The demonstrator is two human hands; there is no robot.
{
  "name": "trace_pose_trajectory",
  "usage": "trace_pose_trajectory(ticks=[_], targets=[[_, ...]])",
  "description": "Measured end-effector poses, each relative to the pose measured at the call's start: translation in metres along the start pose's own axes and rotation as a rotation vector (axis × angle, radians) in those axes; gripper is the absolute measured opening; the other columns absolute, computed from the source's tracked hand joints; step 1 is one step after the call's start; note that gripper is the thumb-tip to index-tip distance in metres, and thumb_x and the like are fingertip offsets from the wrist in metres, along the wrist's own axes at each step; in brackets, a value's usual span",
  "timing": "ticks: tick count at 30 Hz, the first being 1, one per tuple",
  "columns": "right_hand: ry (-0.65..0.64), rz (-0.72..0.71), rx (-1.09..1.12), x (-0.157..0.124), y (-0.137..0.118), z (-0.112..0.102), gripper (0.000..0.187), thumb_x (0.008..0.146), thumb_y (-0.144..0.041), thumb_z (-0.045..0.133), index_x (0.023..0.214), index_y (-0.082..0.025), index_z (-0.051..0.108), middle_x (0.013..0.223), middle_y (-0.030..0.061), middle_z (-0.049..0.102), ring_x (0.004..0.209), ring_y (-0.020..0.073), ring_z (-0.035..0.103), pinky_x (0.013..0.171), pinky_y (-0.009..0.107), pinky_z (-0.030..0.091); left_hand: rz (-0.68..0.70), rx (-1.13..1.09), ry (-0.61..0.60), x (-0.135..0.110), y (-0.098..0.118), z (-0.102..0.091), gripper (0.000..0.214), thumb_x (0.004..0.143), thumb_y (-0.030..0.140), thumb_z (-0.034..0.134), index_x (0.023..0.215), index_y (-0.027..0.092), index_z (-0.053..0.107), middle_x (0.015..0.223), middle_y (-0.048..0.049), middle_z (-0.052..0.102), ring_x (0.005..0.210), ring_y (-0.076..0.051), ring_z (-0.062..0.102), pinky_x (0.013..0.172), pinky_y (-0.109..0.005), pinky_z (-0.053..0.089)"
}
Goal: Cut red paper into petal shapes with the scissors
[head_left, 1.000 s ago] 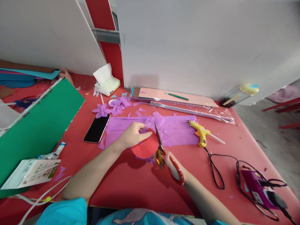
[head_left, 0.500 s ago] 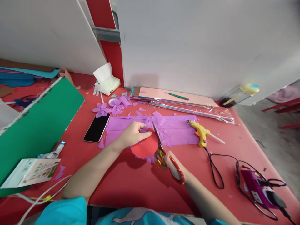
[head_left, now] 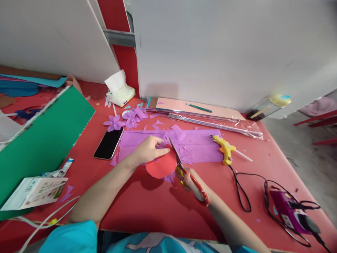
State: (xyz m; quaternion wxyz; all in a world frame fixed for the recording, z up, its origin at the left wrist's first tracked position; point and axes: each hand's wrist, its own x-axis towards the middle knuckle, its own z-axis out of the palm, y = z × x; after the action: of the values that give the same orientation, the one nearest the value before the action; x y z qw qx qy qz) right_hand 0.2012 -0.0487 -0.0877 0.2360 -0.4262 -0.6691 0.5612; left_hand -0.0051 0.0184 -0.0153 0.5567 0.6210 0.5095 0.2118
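Between the thumb and fingers of my left hand [head_left: 151,150] is a round piece of red paper [head_left: 161,166], held above the table. My right hand [head_left: 193,182] grips scissors [head_left: 179,161] with red and yellow handles. Their blades point up and away from me, along the right edge of the red paper. Under both hands lies a purple sheet [head_left: 202,147] strewn with purple scraps. Purple paper flowers [head_left: 114,123] sit beyond the black phone [head_left: 108,143], left of my hands.
A yellow glue gun [head_left: 225,148] lies to the right, its cord running toward a purple power box [head_left: 288,212]. Wrapped paper sheets [head_left: 216,121] with a green pen [head_left: 200,108] lie at the back. A tissue pack [head_left: 121,95] and a green board [head_left: 50,144] stand left.
The red paper has shifted and turned slightly left in my left hand. The scissor blades have moved slightly left with it, along its edge.
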Motion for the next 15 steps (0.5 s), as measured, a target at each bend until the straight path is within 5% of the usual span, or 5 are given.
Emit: trace_pose_trajectory(ticks=[15], targets=[[-0.083, -0.056, 0.041, -0.0025, -0.0045, -0.0062, 0.057, 0.086, -0.066, 0.021, 0.080, -0.017, 0.050, 0.069, 0.0014, 0.047, 0.059, 0.0142, 0.037, 0.058, 0.030, 0.033, 0.034, -0.062, -0.079, 0.0023, -0.0080, -0.0022, 0.022, 0.074, 0.032, 0.056, 0.073, 0.012, 0.062, 0.057, 0.0012, 0.052, 0.048, -0.009, 0.047, 0.043, -0.020, 0.035]])
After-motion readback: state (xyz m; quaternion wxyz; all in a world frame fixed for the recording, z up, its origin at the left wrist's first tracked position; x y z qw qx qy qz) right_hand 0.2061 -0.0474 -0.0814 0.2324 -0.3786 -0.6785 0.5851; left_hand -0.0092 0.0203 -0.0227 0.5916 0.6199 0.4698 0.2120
